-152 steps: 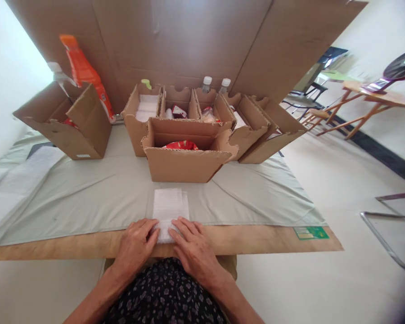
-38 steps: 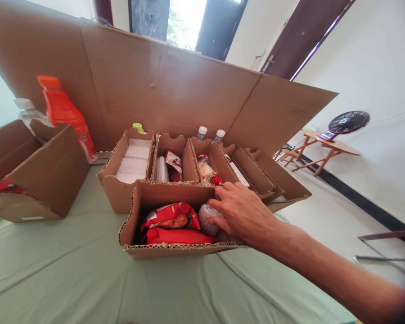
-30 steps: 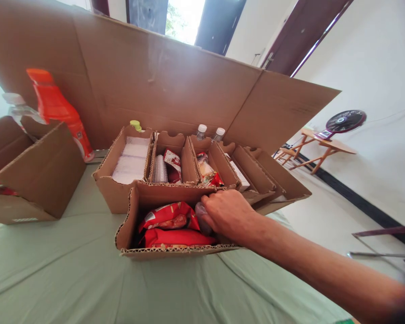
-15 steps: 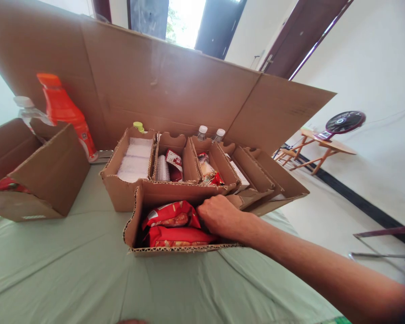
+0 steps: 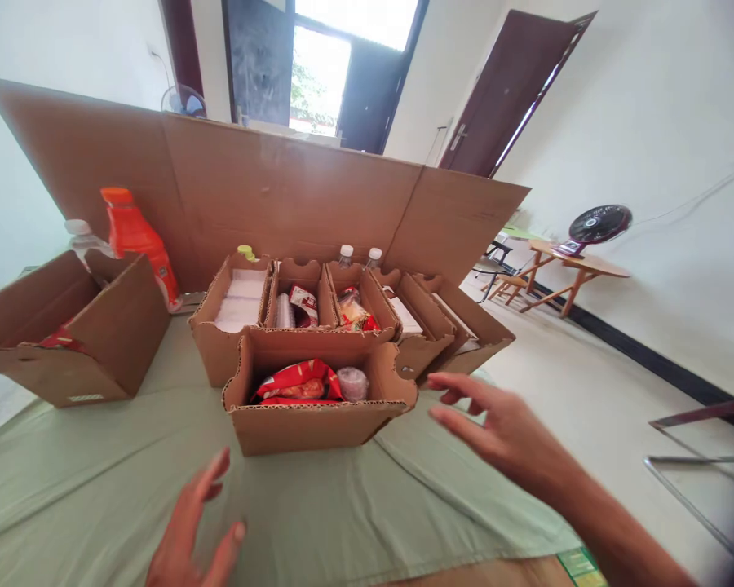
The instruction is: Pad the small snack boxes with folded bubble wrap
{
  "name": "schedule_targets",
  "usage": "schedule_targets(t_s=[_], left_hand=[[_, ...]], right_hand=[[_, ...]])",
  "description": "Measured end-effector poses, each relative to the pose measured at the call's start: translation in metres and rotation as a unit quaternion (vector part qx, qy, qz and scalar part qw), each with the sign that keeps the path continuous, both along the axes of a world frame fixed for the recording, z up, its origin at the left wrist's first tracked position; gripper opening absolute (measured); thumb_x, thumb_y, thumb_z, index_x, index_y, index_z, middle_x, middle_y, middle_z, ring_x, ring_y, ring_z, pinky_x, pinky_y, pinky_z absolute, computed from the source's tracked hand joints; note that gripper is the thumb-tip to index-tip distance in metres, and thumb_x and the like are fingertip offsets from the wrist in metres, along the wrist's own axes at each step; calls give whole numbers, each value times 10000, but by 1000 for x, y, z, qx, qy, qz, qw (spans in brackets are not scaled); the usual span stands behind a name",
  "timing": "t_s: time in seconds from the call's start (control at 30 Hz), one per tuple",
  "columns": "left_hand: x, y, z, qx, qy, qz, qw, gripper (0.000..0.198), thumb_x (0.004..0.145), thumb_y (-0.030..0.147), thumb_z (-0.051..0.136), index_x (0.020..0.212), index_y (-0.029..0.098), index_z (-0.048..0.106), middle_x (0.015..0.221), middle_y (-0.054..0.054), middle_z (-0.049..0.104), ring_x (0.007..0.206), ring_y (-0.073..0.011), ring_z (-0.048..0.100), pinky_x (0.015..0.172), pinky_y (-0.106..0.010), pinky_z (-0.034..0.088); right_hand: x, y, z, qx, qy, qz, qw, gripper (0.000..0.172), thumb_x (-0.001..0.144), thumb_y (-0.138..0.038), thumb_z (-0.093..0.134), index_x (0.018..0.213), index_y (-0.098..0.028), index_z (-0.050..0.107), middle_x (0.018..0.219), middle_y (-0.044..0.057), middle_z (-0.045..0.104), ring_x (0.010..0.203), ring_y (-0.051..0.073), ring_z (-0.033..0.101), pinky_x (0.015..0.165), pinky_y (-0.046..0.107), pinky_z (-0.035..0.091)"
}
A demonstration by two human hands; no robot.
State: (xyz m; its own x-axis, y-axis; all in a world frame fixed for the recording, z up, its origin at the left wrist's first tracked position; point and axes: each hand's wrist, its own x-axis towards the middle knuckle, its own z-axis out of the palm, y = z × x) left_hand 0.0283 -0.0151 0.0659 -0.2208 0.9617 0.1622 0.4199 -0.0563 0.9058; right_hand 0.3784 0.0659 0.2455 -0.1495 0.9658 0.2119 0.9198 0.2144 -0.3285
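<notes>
The front cardboard box [image 5: 306, 430] stands on the green cloth, crosswise before a row of boxes. Inside it lie red snack packets [image 5: 302, 381] and, at their right, a round bubble-wrapped thing [image 5: 353, 383]. My right hand [image 5: 486, 416] is just off the box's right end, fingers apart, holding nothing. Low in the picture, my left hand [image 5: 196, 522] hovers over the cloth in front of the box, with thumb and fingers spread and nothing in them. Neither hand touches the box.
Behind stands a row of cardboard boxes, including one with white packs [image 5: 240, 297] and one with a snack bag [image 5: 353, 310]. Another cardboard box [image 5: 122, 326] is at left, near an orange bottle [image 5: 138, 244]. A tall cardboard sheet [image 5: 294, 191] rises behind everything.
My right hand has come out of the front box and opened, moving right. The bubble-wrapped thing now shows beside the packets. My left hand has come into view from below. The camera view has shifted.
</notes>
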Motion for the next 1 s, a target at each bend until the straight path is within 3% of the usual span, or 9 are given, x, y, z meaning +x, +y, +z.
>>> schedule_targets(t_s=[0.07, 0.13, 0.23, 0.37, 0.53, 0.6, 0.67, 0.83, 1.0], left_hand=[[7, 27, 19, -26, -55, 8, 998, 724, 900, 500, 592, 1548, 304, 334, 1546, -108, 468, 1290, -351, 555, 1058, -552, 470], [17, 52, 32, -21, -116, -24, 993, 823, 863, 521, 637, 1560, 240, 303, 1541, -147, 464, 1343, -355, 508, 1092, -528, 438], [31, 68, 37, -5, -178, -59, 982, 778, 844, 527, 656, 1482, 162, 403, 1434, -160, 561, 1337, -327, 517, 1127, -472, 410], [32, 47, 42, -7, -190, -42, 981, 717, 826, 523, 683, 1407, 159, 472, 1389, -148, 590, 1321, -331, 526, 1127, -487, 410], [30, 10, 87, 93, -167, -47, 980, 656, 820, 435, 736, 1391, 196, 520, 1387, -115, 600, 1389, -329, 462, 1197, -480, 332], [33, 1, 95, 125, -166, -42, 977, 650, 836, 410, 728, 1412, 210, 506, 1414, -105, 583, 1417, -323, 432, 1220, -479, 294], [36, -7, 87, 114, -168, -40, 978, 653, 850, 419, 708, 1428, 210, 486, 1424, -111, 575, 1410, -324, 441, 1221, -492, 284], [33, -35, 45, 26, -166, -9, 986, 614, 886, 490, 628, 1395, 168, 511, 1404, -150, 584, 1362, -334, 493, 1162, -487, 369], [12, -53, 38, 5, -138, 43, 989, 654, 854, 559, 629, 1369, 166, 530, 1373, -153, 613, 1346, -343, 513, 1126, -464, 409]], right_hand=[[-1, -5, -40, -23, 84, 7, 996, 538, 843, -417, 651, 1320, -172, 608, 1156, 138, 741, 938, 249, 715, 695, 340, 580], [-17, -3, -75, -36, 153, 16, 987, 612, 820, -416, 675, 1356, -143, 561, 1243, 167, 697, 1019, 266, 690, 785, 376, 583], [-51, -2, -103, -39, 207, -5, 978, 504, 836, -360, 669, 1273, -119, 597, 1103, 139, 728, 933, 260, 690, 792, 371, 569], [-75, -25, -91, 32, 202, -48, 978, 393, 842, -254, 655, 1224, -167, 618, 970, 82, 725, 855, 251, 684, 693, 329, 546], [-69, -70, -42, 129, 124, -38, 983, 309, 898, -335, 625, 1173, -196, 651, 874, 74, 710, 772, 257, 663, 649, 337, 528], [-68, -83, -35, 131, 95, -52, 986, 275, 922, -357, 592, 1136, -201, 668, 851, 72, 706, 737, 256, 654, 630, 339, 523], [-69, -93, -42, 117, 81, -62, 988, 249, 926, -349, 580, 1110, -209, 672, 833, 64, 702, 702, 249, 646, 606, 334, 515], [-77, -113, -81, 96, 113, -50, 988, 231, 896, -308, 589, 1091, -199, 648, 856, 68, 696, 695, 243, 641, 580, 321, 512], [-92, -122, -94, 79, 138, -25, 987, 346, 895, -300, 576, 1228, -209, 604, 874, 64, 696, 615, 231, 608, 532, 323, 494]])
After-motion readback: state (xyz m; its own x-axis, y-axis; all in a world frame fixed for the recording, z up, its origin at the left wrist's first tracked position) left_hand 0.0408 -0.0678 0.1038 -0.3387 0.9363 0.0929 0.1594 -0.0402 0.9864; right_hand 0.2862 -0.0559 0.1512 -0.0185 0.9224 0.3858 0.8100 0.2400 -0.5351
